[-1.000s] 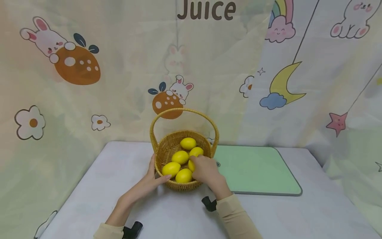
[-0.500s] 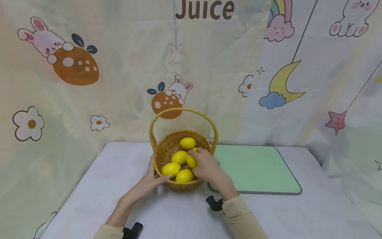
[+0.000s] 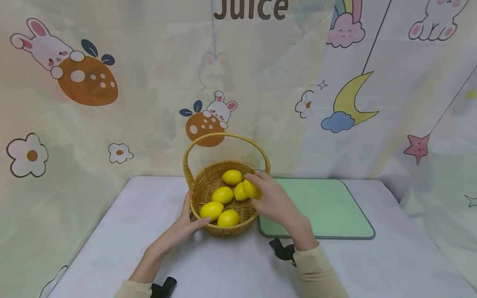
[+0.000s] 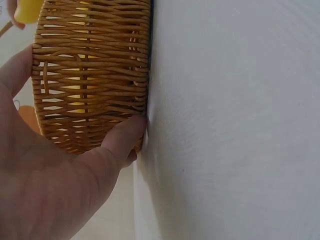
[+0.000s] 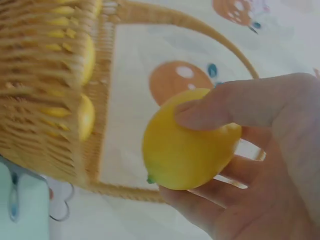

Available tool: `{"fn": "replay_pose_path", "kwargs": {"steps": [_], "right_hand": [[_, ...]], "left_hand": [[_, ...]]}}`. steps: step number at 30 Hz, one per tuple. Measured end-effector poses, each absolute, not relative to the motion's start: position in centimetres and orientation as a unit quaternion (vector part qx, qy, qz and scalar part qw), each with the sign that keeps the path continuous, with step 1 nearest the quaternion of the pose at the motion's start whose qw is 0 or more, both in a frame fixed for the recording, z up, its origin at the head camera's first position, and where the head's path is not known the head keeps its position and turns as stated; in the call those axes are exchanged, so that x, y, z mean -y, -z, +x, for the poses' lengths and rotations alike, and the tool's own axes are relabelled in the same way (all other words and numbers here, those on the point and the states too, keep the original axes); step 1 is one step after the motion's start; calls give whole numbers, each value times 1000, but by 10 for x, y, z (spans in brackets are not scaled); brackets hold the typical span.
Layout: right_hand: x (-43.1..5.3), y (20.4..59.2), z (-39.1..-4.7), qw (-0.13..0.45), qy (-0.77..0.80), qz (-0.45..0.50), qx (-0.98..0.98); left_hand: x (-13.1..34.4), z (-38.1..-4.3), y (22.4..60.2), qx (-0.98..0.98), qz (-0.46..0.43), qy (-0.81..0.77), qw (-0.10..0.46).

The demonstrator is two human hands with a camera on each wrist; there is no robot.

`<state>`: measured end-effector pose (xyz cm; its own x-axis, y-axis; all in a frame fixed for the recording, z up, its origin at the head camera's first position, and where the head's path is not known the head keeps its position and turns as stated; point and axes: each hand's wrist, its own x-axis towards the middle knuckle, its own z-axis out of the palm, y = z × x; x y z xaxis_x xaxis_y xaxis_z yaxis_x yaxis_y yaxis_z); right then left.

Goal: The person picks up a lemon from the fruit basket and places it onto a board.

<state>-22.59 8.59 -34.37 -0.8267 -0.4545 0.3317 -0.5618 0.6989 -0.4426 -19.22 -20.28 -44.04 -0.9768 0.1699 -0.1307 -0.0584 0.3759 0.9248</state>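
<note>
Right hand (image 3: 275,198): thumb and fingers pinching one lemon (image 5: 185,150). We place it raised at the basket's right side, its long axis running outward from the palm, green tip farthest. Left hand (image 3: 189,220): gripping the left wall of the wicker basket (image 3: 225,232). We count five other lemons (image 3: 222,195) inside. Green board (image 3: 316,209): just right of the basket, nearer the right hand.

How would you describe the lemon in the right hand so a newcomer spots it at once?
On the white table stands a wicker basket with an arched handle. Above the basket's right side, the person's right hand grips the yellow lemon. It is the only one held; the other visible lemons lie inside the basket.
</note>
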Motion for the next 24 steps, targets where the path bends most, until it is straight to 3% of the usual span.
{"fn": "replay_pose_path", "kwargs": {"steps": [16,24], "right_hand": [[-121,325,-220,91,-289,247,920],[-141,330,-233,77,-302,200,929]], "left_hand": [[205,-192,442,-822,44,-559,95],[206,-192,442,-820,43,-561,99]]}}
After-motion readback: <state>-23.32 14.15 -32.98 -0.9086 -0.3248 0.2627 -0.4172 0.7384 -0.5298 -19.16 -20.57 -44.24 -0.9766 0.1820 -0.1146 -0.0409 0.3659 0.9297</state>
